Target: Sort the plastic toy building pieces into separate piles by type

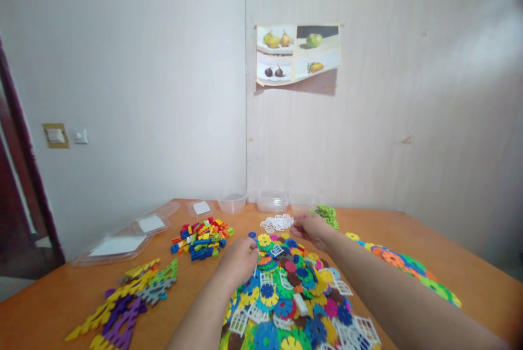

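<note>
A large mixed pile of flower-shaped plastic discs point(290, 267) covers the middle front of the table, with white lattice window pieces point(343, 287) scattered among them. My left hand point(242, 258) is at the pile's left edge, its fingers curled in; what they hold, if anything, is hidden. Beyond the pile, my right hand point(311, 228) reaches to a small heap of white window pieces point(278, 223). Its fingers are pinched together at the heap's right side, and whether a piece is between them cannot be made out. A white block point(300, 305) lies on the discs.
Coloured building blocks point(202, 238) are heaped to the left, with toothed plastic strips point(126, 306) nearer me. Green pieces point(327, 215) sit behind my right hand. A row of discs point(398, 261) runs down the right. Clear tubs point(232, 203) and lids point(116, 246) line the back and left.
</note>
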Demonstrator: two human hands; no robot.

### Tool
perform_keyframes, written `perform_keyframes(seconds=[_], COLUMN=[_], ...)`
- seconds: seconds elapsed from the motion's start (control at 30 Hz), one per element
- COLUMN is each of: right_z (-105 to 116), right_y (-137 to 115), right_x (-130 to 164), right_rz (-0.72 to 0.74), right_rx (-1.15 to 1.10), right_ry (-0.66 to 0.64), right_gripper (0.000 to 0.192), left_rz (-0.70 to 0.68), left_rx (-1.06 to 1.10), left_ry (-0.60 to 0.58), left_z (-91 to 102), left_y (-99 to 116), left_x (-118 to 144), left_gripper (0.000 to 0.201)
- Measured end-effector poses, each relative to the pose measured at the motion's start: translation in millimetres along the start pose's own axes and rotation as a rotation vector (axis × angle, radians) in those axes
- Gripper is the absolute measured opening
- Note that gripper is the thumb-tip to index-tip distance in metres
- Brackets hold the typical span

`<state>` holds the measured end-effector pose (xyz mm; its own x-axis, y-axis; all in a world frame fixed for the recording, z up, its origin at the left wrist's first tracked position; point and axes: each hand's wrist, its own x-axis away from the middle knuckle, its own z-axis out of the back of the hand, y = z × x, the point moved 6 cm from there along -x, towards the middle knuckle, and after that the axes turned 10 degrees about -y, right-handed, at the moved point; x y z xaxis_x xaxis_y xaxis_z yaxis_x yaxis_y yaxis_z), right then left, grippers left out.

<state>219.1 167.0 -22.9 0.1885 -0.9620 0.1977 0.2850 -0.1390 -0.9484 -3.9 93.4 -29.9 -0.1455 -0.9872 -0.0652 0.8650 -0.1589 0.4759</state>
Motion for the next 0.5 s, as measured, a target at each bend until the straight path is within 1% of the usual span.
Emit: perform_keyframes(seconds=[0.03,0.1,0.2,0.27,0.37,0.43,0.5], right_z=[0,-2,-6,-9,-13,-20,-27], right_y=[-4,-10,-14,-15,-14,-17,-14], right_x=[-4,-4,13,33,72,101,128], right_rz=[0.011,0.035,0.095,0.147,0.247,0.357,0.402], right_rx=[-0.010,-0.007,0.042,0.085,0.210,0.455,0.667], right_ry=[0.011,0.019,-0.013,-0.057,-0.142,-0.243,-0.325], right_gripper=[0.034,0.028,0.011,0.008,0.011,0.015,0.015], left_rz=[0.002,-0.005,-0.026,-0.026,-0.009,0.005,0.004], left_rx=[-0.003,0.002,0.001,-0.008,-0.007,-0.012,-0.037], left_ry=[-0.005,-0.007,-0.005,0.002,0.010,0.005,-0.003], left_z=[0.1,1.3,3.6,5.0,6.1,5.5,4.3], left_y=[1,2,5,5,4,3,3], left_x=[1,2,3,2,1,1,1], left_gripper=[0.018,0.018,0.020,0.021,0.021,0.021,0.021])
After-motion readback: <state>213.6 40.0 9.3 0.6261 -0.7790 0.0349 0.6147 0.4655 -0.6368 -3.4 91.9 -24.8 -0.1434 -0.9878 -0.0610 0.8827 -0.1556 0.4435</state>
